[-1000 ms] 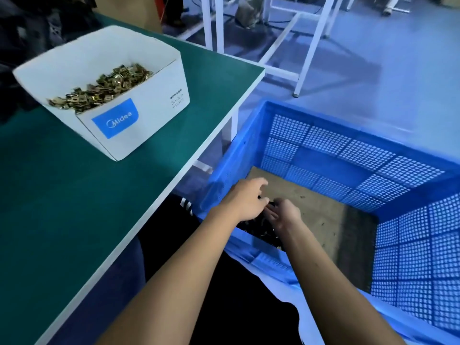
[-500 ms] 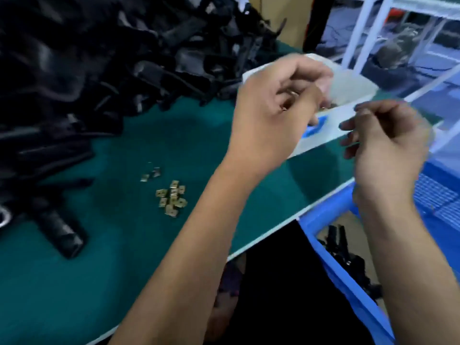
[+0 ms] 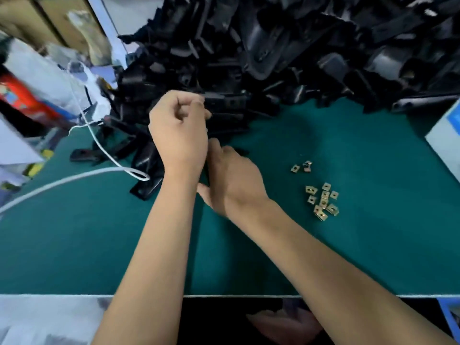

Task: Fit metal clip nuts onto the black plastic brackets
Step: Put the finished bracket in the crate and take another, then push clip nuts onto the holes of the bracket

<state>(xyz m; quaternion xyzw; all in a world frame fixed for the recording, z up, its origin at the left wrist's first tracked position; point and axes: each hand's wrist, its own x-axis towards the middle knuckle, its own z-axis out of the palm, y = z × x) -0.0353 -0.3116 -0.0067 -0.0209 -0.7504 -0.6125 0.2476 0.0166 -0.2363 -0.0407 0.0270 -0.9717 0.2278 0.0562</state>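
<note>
A big heap of black plastic brackets (image 3: pixel 273 46) fills the back of the green table (image 3: pixel 361 245). Several brass clip nuts (image 3: pixel 322 201) lie loose on the mat at the right, with two more (image 3: pixel 301 167) just behind them. My left hand (image 3: pixel 179 130) hovers at the heap's front edge with its fingers curled; its fingertips are at a bracket, and nothing shows inside the fist. My right hand (image 3: pixel 231 175) reaches under the left wrist toward the brackets, with its fingers stretched forward and partly hidden.
A white cable (image 3: pixel 74 178) loops across the left of the mat near a loose bracket (image 3: pixel 144 190). A white box (image 3: pixel 445 145) stands at the right edge. Bags and packaging (image 3: pixel 29 83) crowd the left. A blue crate's corner (image 3: pixel 450 312) shows below the table.
Both hands came out of the blue crate, rose in front of me, and have now dropped to the front of the bracket heap. My view has swung left from the crate to the table.
</note>
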